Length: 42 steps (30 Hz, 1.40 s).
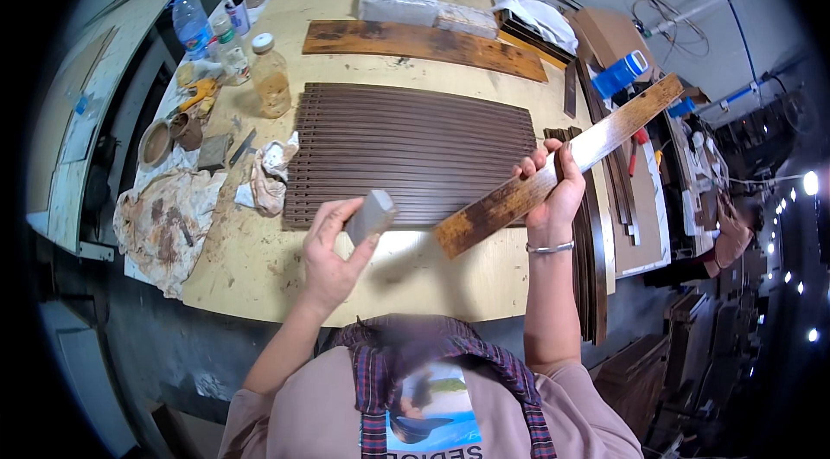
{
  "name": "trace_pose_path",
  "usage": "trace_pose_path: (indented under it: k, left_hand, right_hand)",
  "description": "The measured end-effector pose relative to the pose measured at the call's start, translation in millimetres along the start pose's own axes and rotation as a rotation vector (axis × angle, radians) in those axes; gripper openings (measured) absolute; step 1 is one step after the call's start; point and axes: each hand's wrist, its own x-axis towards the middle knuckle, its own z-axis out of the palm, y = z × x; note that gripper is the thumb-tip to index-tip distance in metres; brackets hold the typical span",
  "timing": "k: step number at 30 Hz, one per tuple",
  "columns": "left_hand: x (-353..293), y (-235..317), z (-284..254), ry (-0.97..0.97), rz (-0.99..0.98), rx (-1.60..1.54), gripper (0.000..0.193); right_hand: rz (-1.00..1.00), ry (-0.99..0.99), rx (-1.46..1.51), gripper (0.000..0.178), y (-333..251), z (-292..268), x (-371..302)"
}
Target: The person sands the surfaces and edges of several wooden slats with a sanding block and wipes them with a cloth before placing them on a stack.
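My left hand pinches a small grey sanding block between thumb and fingers, held up above the table's near side. On the right, my right hand is wrapped round the middle of a long brown wooden strip. The strip slants from low near the middle to high at the far right, and light glares off its upper part. Block and strip are apart. Beneath and beyond them lies a row of dark brown slats, set side by side on the pale wooden tabletop.
A brown plank lies behind the slats, with white wrapped blocks past it. Bottles, a jar and stained cloths stand or lie at left. More dark strips are stacked at right. Another person is at far right.
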Motion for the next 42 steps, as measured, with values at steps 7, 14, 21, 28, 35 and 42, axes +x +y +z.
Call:
trace_pose_path:
  k: [7,14,21,28,35,42]
  left_hand:
    - [10.4,34.2,32.0,-0.165,0.338,0.072,0.047]
    - [12.6,35.5,24.8,-0.191,0.468,0.104,0.052]
    - [25.5,-8.2,14.8,0.081,0.169,0.213,0.043]
    - [11.9,-21.3,-5.8,0.11,-0.29,-0.329,0.038]
    - [57.3,-22.6,-46.5,0.31,-0.191,-0.419,0.037]
    - [69.4,-3.7,-54.9,0.129,-0.081,-0.028,0.032]
  right_hand:
    - [-0.01,0.076,0.114,0.024,4.2,-8.5,-2.5]
    - [0.049,0.097,0.191,0.024,7.4,-8.7,-2.0]
    - [0.032,0.038,0.121,0.023,7.3,-14.3,-12.9]
    - [0.201,-0.168,-0.476,0.031,-28.6,-52.0,-61.7]
    - [0.435,-0.12,-1.242,0.031,13.2,-128.9,-143.3]
    - [0.402,-0.339,-1.69,0.051,29.7,-145.2,-175.8]
